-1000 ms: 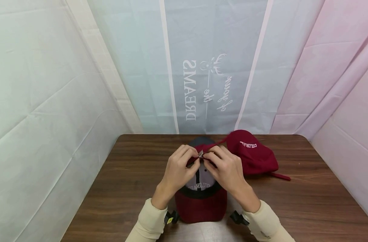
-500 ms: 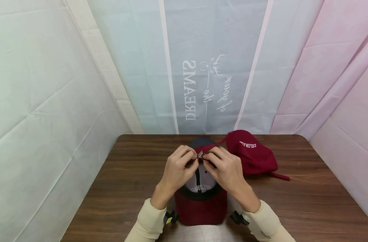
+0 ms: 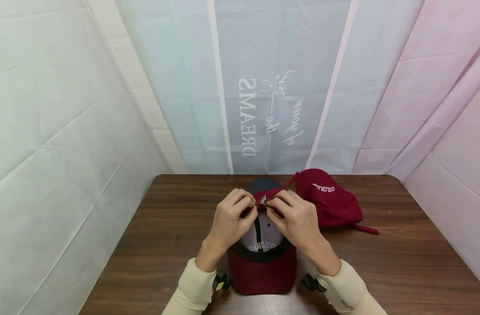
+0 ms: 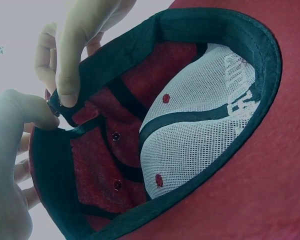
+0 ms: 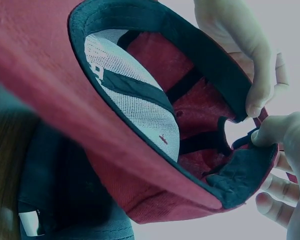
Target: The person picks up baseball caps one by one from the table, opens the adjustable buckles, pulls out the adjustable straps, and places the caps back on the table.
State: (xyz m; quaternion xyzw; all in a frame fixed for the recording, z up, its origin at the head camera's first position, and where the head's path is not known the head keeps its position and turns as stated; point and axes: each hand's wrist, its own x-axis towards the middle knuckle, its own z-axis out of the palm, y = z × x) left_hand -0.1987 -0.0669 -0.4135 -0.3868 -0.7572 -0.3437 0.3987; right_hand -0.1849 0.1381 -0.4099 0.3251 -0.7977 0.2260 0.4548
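A red cap is held brim toward the person, its lining facing up; inside show white mesh and a dark sweatband. My left hand pinches one side of the back strap, thumb inside the band. On the other side, my right hand pinches the strap beside a small metal buckle. Both hands' fingertips lie close together at the back opening. Under the held cap, a dark cap partly shows on the table.
Another red cap with white lettering lies on the wooden table to the right, its straps spread out. Behind the table hangs a pale blue curtain; whitish cloth borders the left side.
The held cap's brim has shifted slightly toward the person, and the buckle has turned a little between the fingertips. Both hands keep their pinch on the strap.
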